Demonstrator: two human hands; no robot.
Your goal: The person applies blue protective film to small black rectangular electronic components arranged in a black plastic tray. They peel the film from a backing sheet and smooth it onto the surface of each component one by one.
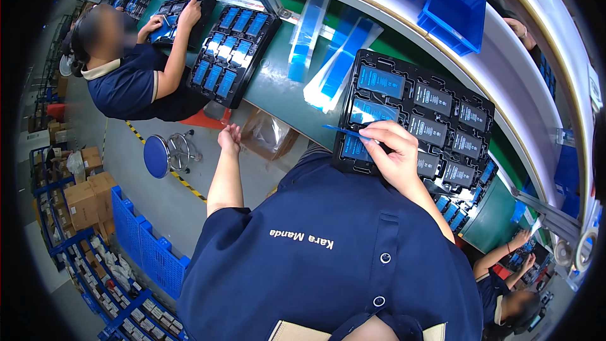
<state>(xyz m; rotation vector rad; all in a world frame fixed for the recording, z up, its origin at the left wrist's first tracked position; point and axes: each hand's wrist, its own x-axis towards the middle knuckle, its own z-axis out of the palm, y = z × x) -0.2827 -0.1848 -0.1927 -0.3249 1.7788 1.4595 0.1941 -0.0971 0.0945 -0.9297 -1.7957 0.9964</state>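
My right hand (394,151) is over the near left part of a black tray (366,57), thumb and fingers pinched on a thin blue film strip (343,130). Flat battery packs fill the tray in columns. Those in the left column, such as one battery (380,82), are covered with shiny blue film. Batteries in the other columns, like the grey one (432,100), show bare dark faces with pale print. Away from the bench, my left hand (231,137) hangs palm up with loosely bent fingers, holding nothing.
Blue film sheets (344,66) lie on the green bench (268,98) left of my tray. Beyond them sits another battery tray (230,50), where a co-worker (129,88) works. A lined carton (271,136) and stool (156,156) stand below. A blue bin (451,12) sits on the shelf.
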